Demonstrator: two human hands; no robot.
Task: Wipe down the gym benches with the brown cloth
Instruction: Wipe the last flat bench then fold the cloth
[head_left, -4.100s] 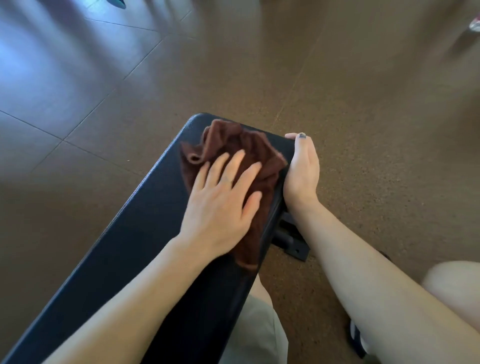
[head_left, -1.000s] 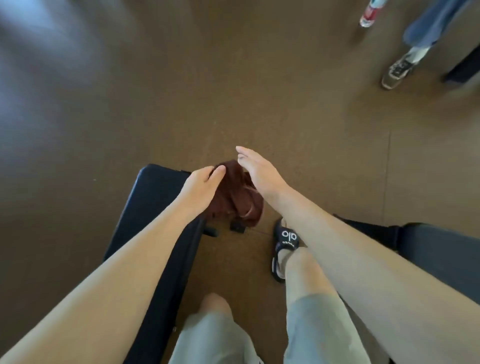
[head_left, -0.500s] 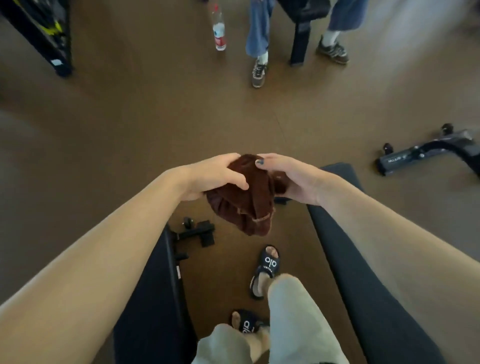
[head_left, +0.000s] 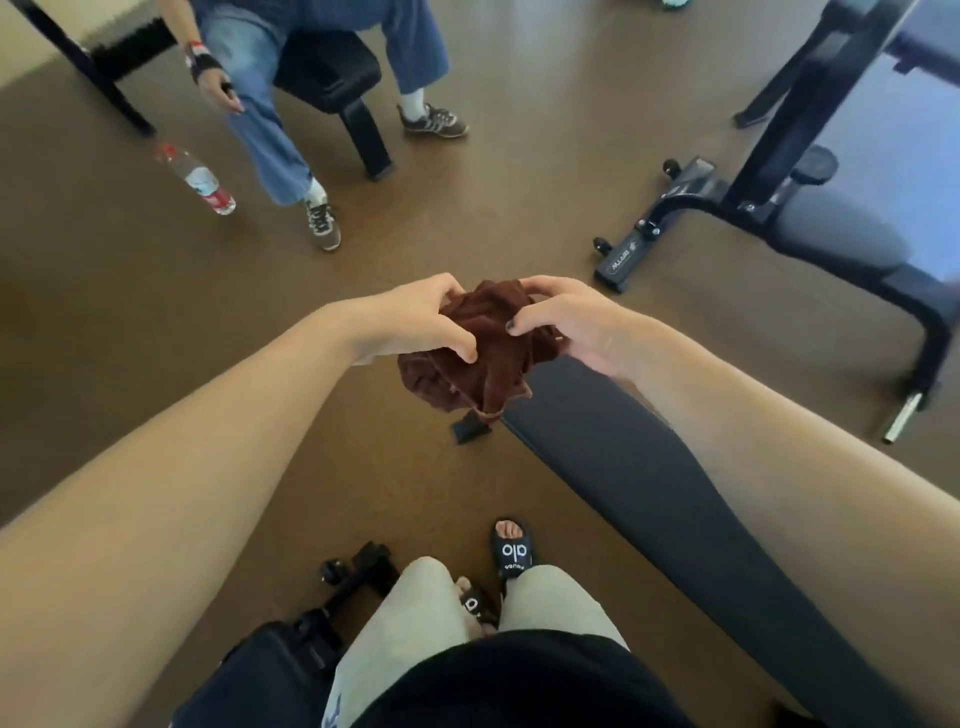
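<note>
The brown cloth (head_left: 483, 353) is bunched up and held in the air between both hands. My left hand (head_left: 421, 322) grips its left side with curled fingers. My right hand (head_left: 566, 322) grips its right side, thumb on top. The cloth hangs just above the far end of a black padded bench (head_left: 649, 499) that runs from the centre toward the lower right, under my right forearm. A second black bench (head_left: 270, 675) shows at the bottom left beside my legs.
A seated person in jeans (head_left: 270, 104) is on a bench at the top, with a water bottle (head_left: 200, 179) on the floor nearby. An adjustable bench with a wheeled frame (head_left: 810, 223) stands at the right. The floor is brown.
The view has turned away from the first bench toward the second. The cloth came off the first bench's pad and both hands now hold it bunched above the second bench's end.
</note>
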